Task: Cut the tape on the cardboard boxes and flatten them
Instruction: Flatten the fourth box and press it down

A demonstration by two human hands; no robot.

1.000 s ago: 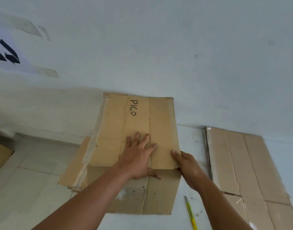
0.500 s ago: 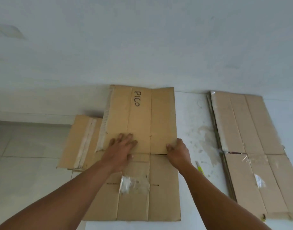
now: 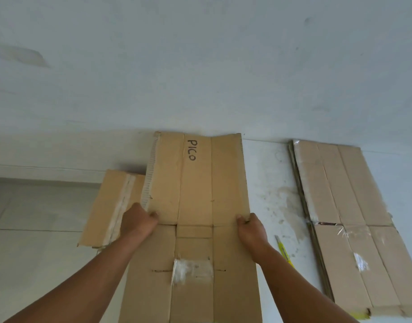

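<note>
Box: the flat box (image 3: 195,183) marked PICO lies mid-frame | Hands: left hand (image 3: 139,220) and right hand (image 3: 251,227) each grab one side edge | Tip: I think it should be held tight, lifted evenly and laid square on the flat pile (image 3: 349,217) at right.

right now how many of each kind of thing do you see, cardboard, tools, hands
cardboard: 3 (PICO box, left piece, right stack, its sheets uncountable)
yellow cutter: 1
hands: 2 (left hand, right hand, both gripping the PICO box's side edges)
total: 6
</note>
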